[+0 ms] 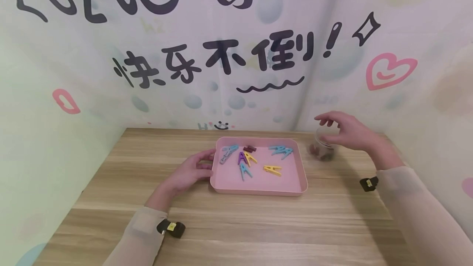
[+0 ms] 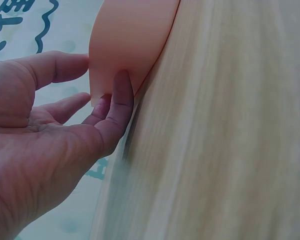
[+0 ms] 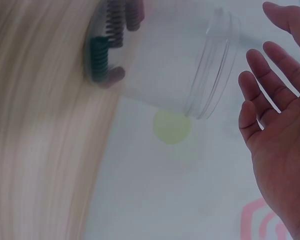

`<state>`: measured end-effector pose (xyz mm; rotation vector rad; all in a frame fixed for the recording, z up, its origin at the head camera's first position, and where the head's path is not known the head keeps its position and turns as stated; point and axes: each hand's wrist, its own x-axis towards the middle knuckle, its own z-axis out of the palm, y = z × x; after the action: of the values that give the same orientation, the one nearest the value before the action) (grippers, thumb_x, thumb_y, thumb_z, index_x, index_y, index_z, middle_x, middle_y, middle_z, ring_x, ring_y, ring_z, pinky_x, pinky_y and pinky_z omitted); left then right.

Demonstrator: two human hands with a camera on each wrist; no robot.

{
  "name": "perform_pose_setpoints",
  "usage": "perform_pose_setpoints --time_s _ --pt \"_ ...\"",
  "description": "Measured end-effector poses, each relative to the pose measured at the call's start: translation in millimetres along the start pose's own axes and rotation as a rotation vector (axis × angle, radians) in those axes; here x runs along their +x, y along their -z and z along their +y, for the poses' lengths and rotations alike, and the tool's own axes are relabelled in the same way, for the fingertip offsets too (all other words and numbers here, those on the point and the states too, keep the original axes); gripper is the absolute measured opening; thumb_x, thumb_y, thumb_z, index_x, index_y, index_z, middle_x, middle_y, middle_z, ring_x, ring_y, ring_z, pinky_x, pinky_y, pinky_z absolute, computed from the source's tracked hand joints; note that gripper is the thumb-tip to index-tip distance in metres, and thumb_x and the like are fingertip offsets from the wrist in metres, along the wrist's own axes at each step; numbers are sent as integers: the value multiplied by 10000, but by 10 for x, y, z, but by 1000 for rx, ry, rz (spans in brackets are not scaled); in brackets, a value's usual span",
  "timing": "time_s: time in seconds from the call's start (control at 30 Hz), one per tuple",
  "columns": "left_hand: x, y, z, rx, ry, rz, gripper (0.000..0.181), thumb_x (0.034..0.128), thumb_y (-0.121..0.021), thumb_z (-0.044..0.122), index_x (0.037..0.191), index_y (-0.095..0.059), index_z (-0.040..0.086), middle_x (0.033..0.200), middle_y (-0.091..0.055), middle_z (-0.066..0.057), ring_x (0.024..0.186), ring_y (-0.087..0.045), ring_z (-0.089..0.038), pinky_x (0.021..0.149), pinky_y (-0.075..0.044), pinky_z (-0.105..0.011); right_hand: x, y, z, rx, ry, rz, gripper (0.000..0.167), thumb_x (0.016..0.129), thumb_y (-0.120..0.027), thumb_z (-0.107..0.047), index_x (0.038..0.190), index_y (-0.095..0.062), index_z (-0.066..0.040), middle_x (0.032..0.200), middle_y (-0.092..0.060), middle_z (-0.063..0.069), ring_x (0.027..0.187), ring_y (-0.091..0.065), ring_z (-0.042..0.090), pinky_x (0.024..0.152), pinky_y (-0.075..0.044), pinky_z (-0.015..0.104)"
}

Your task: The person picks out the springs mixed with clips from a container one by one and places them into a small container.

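Note:
A pink tray [image 1: 258, 193] holds several clips: light blue [image 1: 245, 172], yellow [image 1: 272, 170], purple [image 1: 242, 158] and small dark red [image 1: 249, 149]. My left hand [image 1: 188, 172] touches the tray's left side; in the left wrist view its fingertips rest against the outer wall [image 2: 135, 35]. My right hand [image 1: 349, 132] is over a clear, lidless jar [image 1: 322, 150], its fingers spread and holding nothing. The right wrist view shows this hand [image 3: 285, 135] apart from the jar's rim [image 3: 212, 65], with dark green [image 3: 99, 59] and brownish ridged pieces at the jar's bottom.
The wooden table [image 1: 236, 229] runs back to a white printed wall covering [image 1: 177, 106]. The jar stands to the right of the tray, near the table's back edge. A black wrist camera [image 1: 171, 228] sits at the left cuff, another [image 1: 369, 184] at the right.

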<state>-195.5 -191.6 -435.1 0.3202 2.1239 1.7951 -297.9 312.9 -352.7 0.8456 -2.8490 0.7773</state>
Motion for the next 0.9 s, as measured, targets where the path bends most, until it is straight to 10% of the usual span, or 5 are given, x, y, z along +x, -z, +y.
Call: perform_pose_setpoints --time_s 0.9 --pt "-12 -9 16 11 -3 9 751 970 -646 -67 1646 -325 3 1522 -467 -254 1324 -575 -418 1025 -581 -422 573 -358 -624 6 238 -176 444 889 -846 -129 1306 -705 -68 1191 -708 20 1095 -622 241 979 -529 468"
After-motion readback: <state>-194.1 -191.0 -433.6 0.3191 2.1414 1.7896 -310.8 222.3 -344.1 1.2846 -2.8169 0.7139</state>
